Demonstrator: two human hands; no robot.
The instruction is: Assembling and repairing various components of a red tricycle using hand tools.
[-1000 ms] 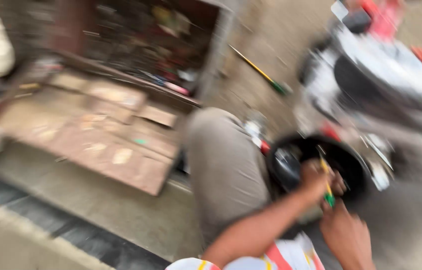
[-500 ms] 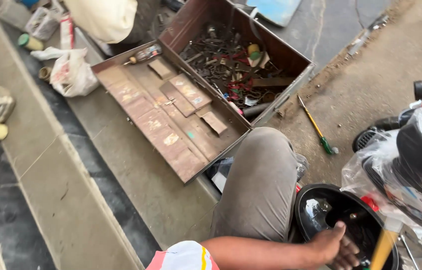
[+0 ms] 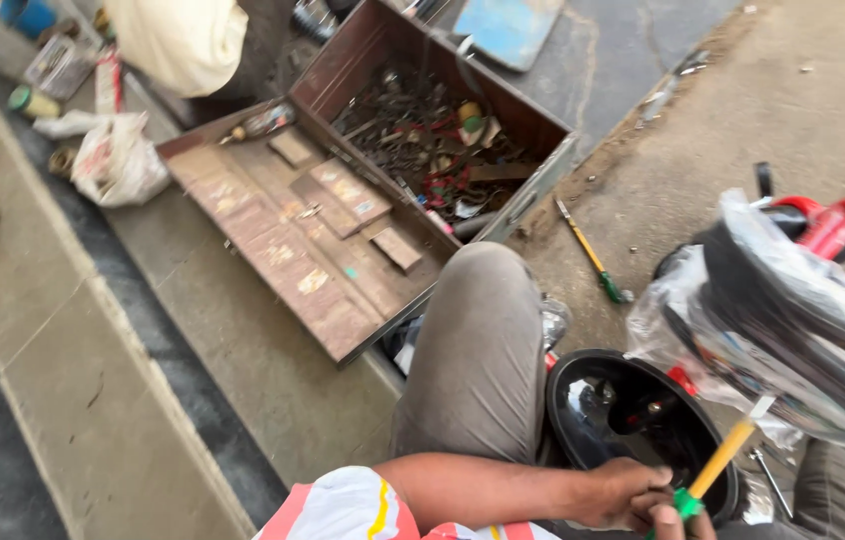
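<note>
At the lower right of the frame the left hand (image 3: 628, 492) has its fingers (image 3: 655, 478) curled narrowly against the rim of a glossy black round housing (image 3: 633, 415), while the right hand (image 3: 681, 522), mostly cut off by the bottom edge, grips a screwdriver (image 3: 718, 463) with a green collar and yellow shaft angled up to the right. A plastic-wrapped black tyre (image 3: 803, 320) crowds the housing from the right and the person's grey-trousered knee (image 3: 478, 340) from the left. Bare concrete floor (image 3: 243, 350) lies open left of the knee, an open rusty brown toolbox (image 3: 343, 200) full of tools sits in the upper centre, and a second yellow-and-green screwdriver (image 3: 591, 250) lies on the ground just right of it.
</note>
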